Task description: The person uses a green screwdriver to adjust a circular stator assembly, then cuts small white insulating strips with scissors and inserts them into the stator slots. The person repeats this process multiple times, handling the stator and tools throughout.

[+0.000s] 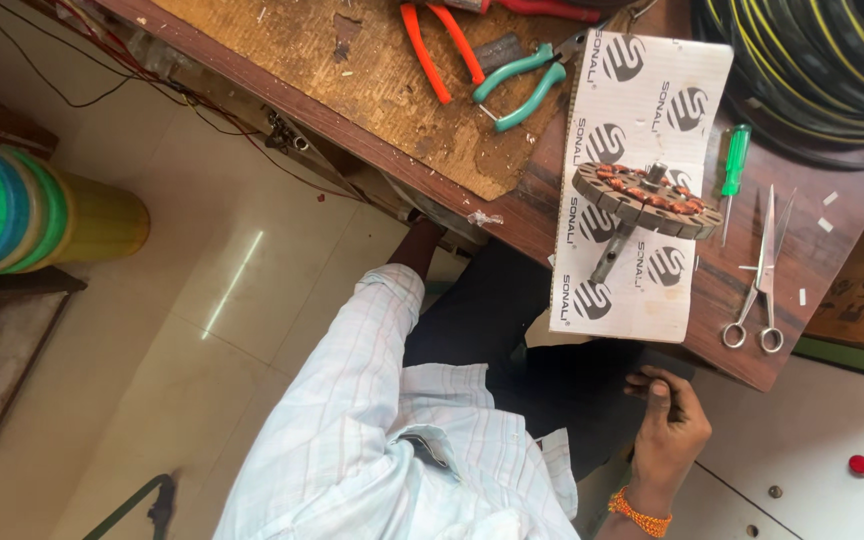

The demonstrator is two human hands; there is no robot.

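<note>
- There is one view only, from a camera worn on the person's head, so no second view shares any part of the scene.
- It looks steeply down over the person's own chest and lap, taking in the pale checked shirt (382, 450) at the bottom middle.
- The picture is tilted: the bench (512, 215) runs as a slanted band from the top left to the right edge.
- It sits fairly near, close enough to tell small tools apart on the bench top.
- The tiled floor (202, 300) fills the left half, well below the camera.
- One hand (670, 425) shows at the lower right, by the bench edge.
</note>
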